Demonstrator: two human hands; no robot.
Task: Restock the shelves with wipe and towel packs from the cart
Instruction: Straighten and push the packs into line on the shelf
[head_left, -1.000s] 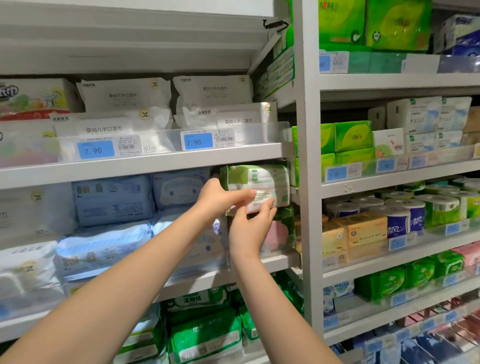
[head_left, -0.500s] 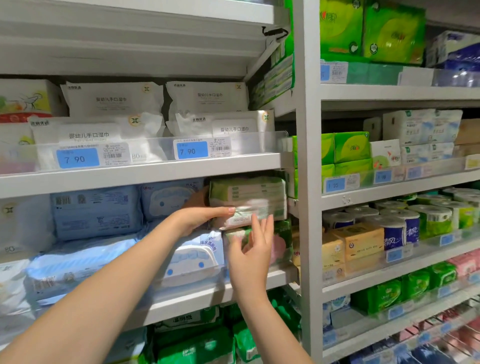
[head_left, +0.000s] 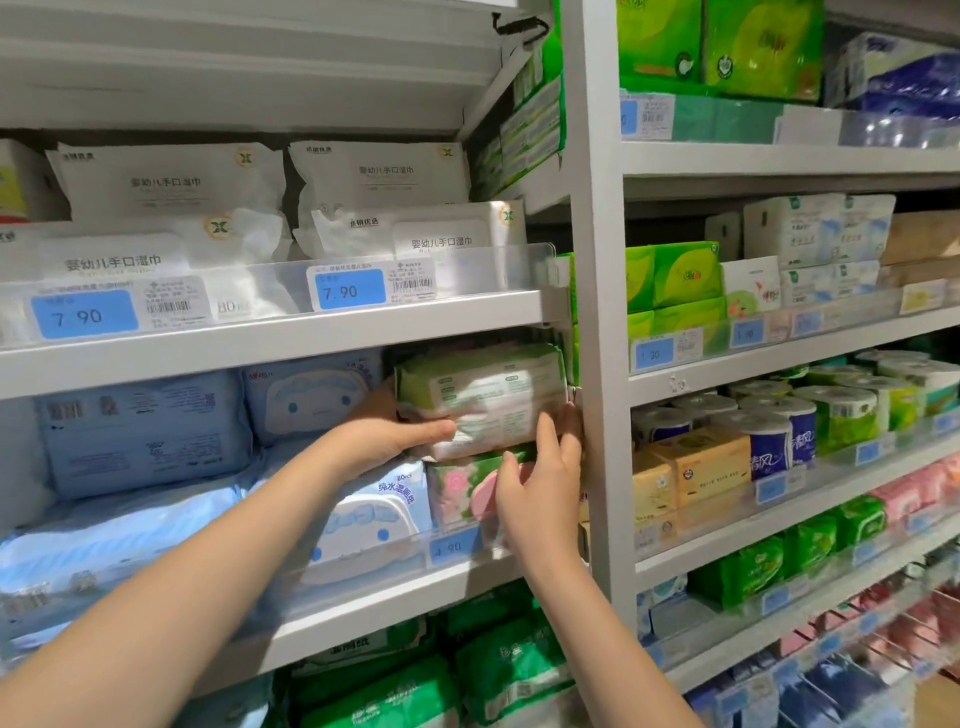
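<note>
— Green and white film, soft and creased: the pack (head_left: 480, 400) is a plump pillow shape. It lies flat at the right end of the shelf (head_left: 389, 603), on top of a flowered pack (head_left: 460, 488) and just under the upper shelf (head_left: 260, 343).

— Who has hold of it?

— The left hand (head_left: 384, 436) grips its left end. The thumb lies along the lower front edge and the fingers are hidden behind. The right hand (head_left: 540, 483) is not closed on anything. Its fingers (head_left: 545, 436) are straight and point up, touching the pack's lower right corner beside the grey metal post (head_left: 597, 312).

— And the flowered one below?

— It is glossy pink and green with a rounded pink lid, partly covered by the right hand.

— What else is in that bay?

— To the left are blue packs (head_left: 140, 431), some upright and some flat, and one has a moulded white lid. A clear plastic rail (head_left: 363, 561) runs along the front.

— Higher up?

— White packs (head_left: 166, 182) are matte and wrinkled, some standing at the back and some flat in front. Blue price tags (head_left: 350, 288) read 7.90.

— Past the post?

— There are wrapped paper rolls (head_left: 779, 421), yellow boxes (head_left: 696, 467) and shiny green packs (head_left: 685, 275), each row behind its own clear rail.
</note>
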